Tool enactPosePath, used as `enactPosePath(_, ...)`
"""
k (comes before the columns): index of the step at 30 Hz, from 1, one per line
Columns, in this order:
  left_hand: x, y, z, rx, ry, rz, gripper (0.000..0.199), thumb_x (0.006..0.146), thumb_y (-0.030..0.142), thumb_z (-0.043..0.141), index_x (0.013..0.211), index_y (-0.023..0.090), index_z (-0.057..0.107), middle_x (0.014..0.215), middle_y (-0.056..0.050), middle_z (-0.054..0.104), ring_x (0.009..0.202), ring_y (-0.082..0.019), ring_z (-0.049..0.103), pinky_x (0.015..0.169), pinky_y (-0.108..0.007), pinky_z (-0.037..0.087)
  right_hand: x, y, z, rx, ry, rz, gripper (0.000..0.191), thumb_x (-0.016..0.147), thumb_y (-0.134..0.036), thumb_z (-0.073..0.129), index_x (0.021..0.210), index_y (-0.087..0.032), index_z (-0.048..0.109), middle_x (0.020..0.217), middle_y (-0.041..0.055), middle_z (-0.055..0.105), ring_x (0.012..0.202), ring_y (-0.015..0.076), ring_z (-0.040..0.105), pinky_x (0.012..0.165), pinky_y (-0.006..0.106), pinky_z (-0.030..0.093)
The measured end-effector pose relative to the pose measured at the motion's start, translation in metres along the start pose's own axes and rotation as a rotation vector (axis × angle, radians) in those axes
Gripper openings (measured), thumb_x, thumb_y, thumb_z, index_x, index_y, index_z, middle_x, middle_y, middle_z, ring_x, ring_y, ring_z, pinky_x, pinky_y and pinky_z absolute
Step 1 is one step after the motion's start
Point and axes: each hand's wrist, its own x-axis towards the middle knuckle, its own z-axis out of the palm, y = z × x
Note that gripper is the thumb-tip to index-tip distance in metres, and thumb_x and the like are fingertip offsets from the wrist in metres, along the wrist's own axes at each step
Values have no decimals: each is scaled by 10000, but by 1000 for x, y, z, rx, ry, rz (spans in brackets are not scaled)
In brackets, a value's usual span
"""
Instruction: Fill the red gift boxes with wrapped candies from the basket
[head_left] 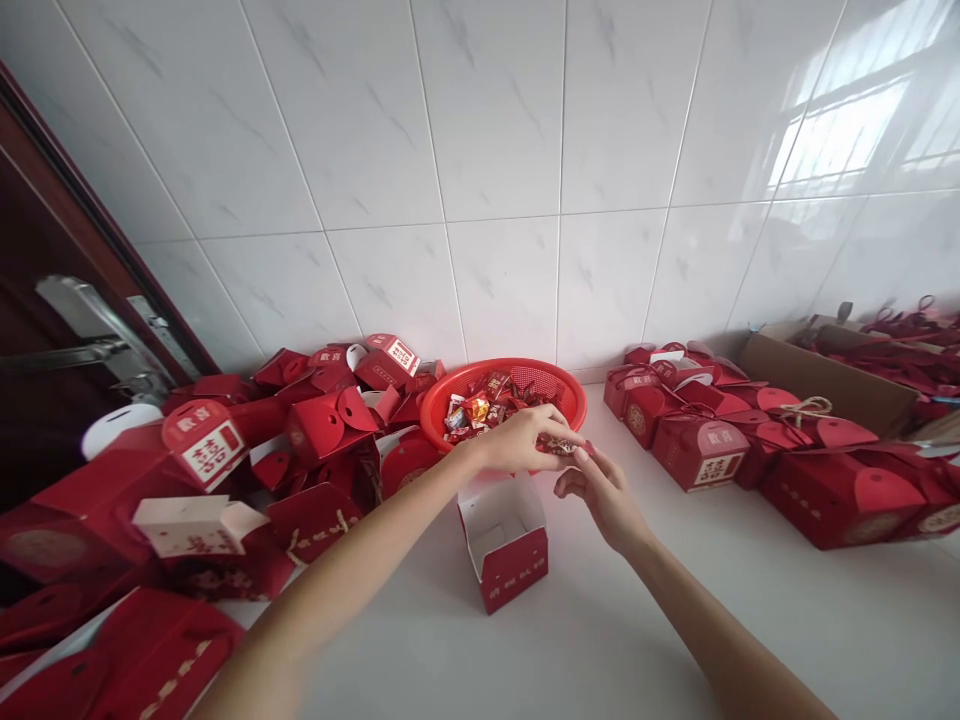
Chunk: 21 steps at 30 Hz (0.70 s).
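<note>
My left hand (521, 437) is closed around a red wrapped candy (556, 446) with pale printing, its fingers lying over the top. From the right, my right hand (609, 500) meets it, thumb and fingertips pinching the candy's right end while the other fingers curl under. Just below both hands stands a red gift box (516, 572), its top open and its white inside showing no contents in the visible part. Behind the left hand is a red plastic basket (576, 398) of mixed wrapped candies (480, 405), partly covered by that hand.
Red boxes (330, 420), some with open flaps, are heaped at the left beside a dark door with a metal handle (97, 340). Closed red boxes (701, 450) stand in rows at the right, near a brown carton (832, 375). A tiled wall (502, 150) rises behind the white table (420, 640).
</note>
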Motion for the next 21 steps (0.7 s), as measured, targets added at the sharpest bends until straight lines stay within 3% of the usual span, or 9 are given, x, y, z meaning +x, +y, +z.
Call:
enactPosePath(3, 4, -8, -7, -82, -78, -45, 482, 770, 153, 709, 1234, 284, 701, 1189, -51, 635, 1045, -193, 641, 845, -277, 535, 2, 1, -3, 56, 64, 27, 302, 816, -482, 687, 881, -187, 695, 861, 45, 699, 569, 138, 603, 606, 314, 483)
enactPosePath(8, 17, -53, -38, -6, 106, -288, 451, 902, 160, 526, 1345, 200, 599, 1259, -78, 673, 1178, -212, 607, 975, -328, 508, 7, 4, -11, 130, 149, 93, 210, 740, -401, 642, 751, -191, 643, 779, 61, 708, 593, 176, 617, 600, 324, 498)
enactPosePath(11, 20, -84, -50, 106, 70, -452, 356, 914, 224, 557, 1257, 201, 650, 1180, -63, 707, 1128, -222, 628, 950, -322, 517, 9, 6, -14, 156, 139, 131, 222, 715, -408, 599, 744, -192, 643, 794, 89, 724, 617, 206, 637, 597, 343, 512)
enactPosePath(14, 19, -106, -46, 188, -94, -599, 258, 898, 308, 663, 1106, 156, 683, 1089, -68, 707, 988, -213, 669, 881, -369, 553, 10, 7, -14, 173, 131, 154, 197, 695, -388, 591, 723, -196, 623, 806, 94, 730, 646, 222, 661, 617, 352, 525)
enactPosePath(17, 19, -117, -36, 225, -217, -669, 262, 936, 350, 635, 1094, 143, 657, 1105, -68, 673, 957, -210, 663, 832, -397, 571, 9, 7, -14, 177, 124, 165, 177, 685, -368, 599, 739, -201, 621, 792, 79, 726, 670, 230, 678, 639, 356, 531)
enactPosePath(21, 22, -119, -29, 197, -220, -644, 260, 947, 331, 622, 1128, 146, 646, 1139, -74, 663, 973, -209, 659, 836, -394, 573, 8, 7, -14, 158, 92, 153, 169, 681, -361, 615, 752, -208, 617, 768, 64, 710, 702, 242, 684, 660, 368, 536)
